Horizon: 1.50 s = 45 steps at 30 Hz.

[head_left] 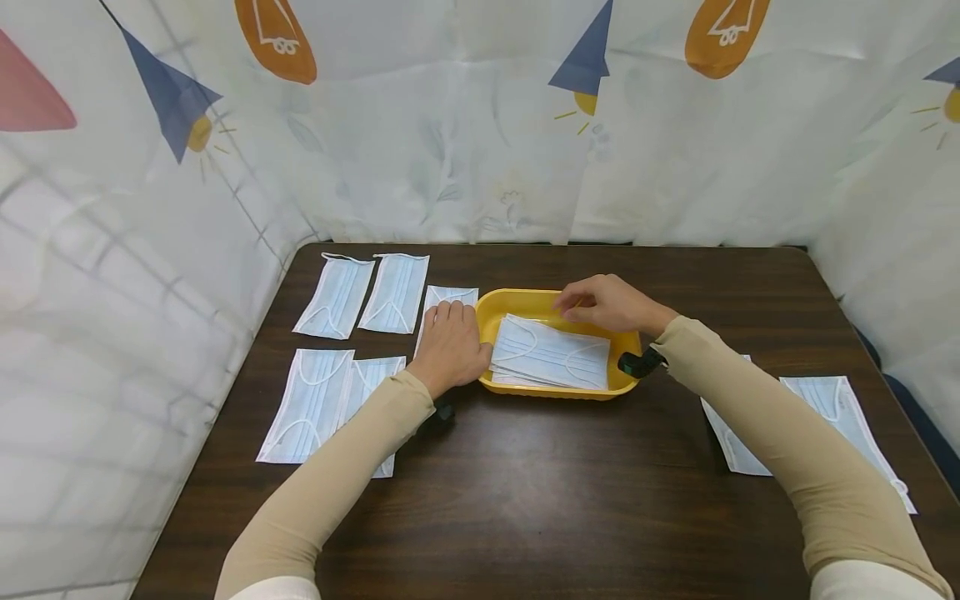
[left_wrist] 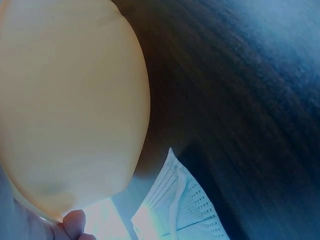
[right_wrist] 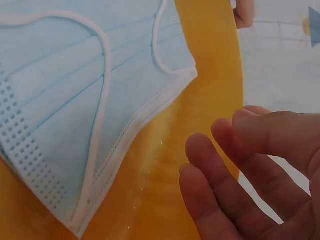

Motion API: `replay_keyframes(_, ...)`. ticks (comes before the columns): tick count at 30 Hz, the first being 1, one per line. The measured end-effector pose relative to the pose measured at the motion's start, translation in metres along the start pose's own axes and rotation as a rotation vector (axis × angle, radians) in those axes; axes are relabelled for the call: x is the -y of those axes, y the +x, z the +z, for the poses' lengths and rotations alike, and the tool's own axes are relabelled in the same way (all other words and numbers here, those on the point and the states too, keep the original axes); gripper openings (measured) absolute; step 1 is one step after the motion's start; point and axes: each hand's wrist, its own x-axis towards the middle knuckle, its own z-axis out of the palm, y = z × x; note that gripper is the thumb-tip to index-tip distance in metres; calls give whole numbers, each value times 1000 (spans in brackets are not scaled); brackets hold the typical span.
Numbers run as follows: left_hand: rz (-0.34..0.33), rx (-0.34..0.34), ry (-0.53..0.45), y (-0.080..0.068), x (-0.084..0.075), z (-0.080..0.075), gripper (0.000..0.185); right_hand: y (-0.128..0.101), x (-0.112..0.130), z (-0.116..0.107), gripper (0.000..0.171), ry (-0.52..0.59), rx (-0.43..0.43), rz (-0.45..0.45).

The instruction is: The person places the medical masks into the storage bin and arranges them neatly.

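A yellow plastic tray (head_left: 558, 393) holds a small stack of light-blue face masks (head_left: 551, 354) with white ear loops. My left hand (head_left: 452, 348) grips the tray's left end, its thumb at the rim; the left wrist view shows fingertips (left_wrist: 75, 225) against the tray's outer wall (left_wrist: 75, 110). Over the far right part of the tray is my right hand (head_left: 611, 303), fingers loosely bent and holding nothing. In the right wrist view its fingers (right_wrist: 205, 195) are apart from the top mask (right_wrist: 75, 85). One mask (head_left: 453, 293) lies partly hidden behind the left hand.
More masks lie flat on the dark wooden table (head_left: 540, 508). At the left are two far ones (head_left: 337, 296) and two nearer ones (head_left: 303, 408), partly covered by the left sleeve (head_left: 337, 492). Others (head_left: 832, 400) lie at the right beneath the right forearm. A patterned curtain (head_left: 450, 150) hangs behind.
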Motion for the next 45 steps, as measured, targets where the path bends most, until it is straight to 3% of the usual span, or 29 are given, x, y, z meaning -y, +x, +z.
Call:
replay_keyframes(16,-8,24,-5,0,-1,-2,33,-32,-2,-16,30,55,-65,75)
replay_keyframes(45,-21,47,3,2,-3,-2,39,-107,-32,-48,31,104,-282,206)
